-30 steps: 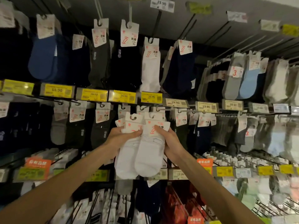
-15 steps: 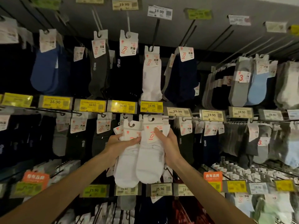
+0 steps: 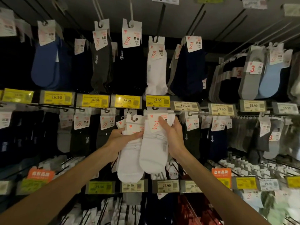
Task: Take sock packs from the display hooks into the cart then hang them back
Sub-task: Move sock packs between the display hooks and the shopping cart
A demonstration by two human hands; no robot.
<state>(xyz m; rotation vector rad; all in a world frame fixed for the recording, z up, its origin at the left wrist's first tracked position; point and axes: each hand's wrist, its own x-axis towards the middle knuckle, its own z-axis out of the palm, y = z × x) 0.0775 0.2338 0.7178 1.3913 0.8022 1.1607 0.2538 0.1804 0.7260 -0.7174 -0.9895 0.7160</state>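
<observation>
Both hands are raised at the middle row of the sock display, each holding one white sock pack.

Left hand (image 3: 121,137): clamped on the left white pack (image 3: 129,163), with the thumb lying across the front just under the card header and the fingers behind. Further card headers (image 3: 120,124) show beside this grip; how many packs they belong to cannot be told.

Right hand (image 3: 173,137): clamped on the right white pack (image 3: 153,153), with the thumb pressed on the face of the card header and the fingers wrapped behind the sock's edge.

Orientation: both packs stand with the long axis close to vertical, card header and hanger cut-out upward, toe downward. The left pack leans slightly, its header tipped to the right. It sits lower, and its toe reaches the lower row of price labels. The right pack overlaps the left one's right edge and lies in front of it.

Position: the top of the right pack's header is just under the yellow 16.90 price tag (image 3: 157,101), at the front end of a display hook. Whether the hook passes through the cut-out cannot be told. The left pack's cut-out is plainly free of any hook.

Directly above the tag, another white pack (image 3: 156,67) hangs in the upper row, header up and toe down, between black packs (image 3: 129,67) and navy packs (image 3: 190,70).
</observation>
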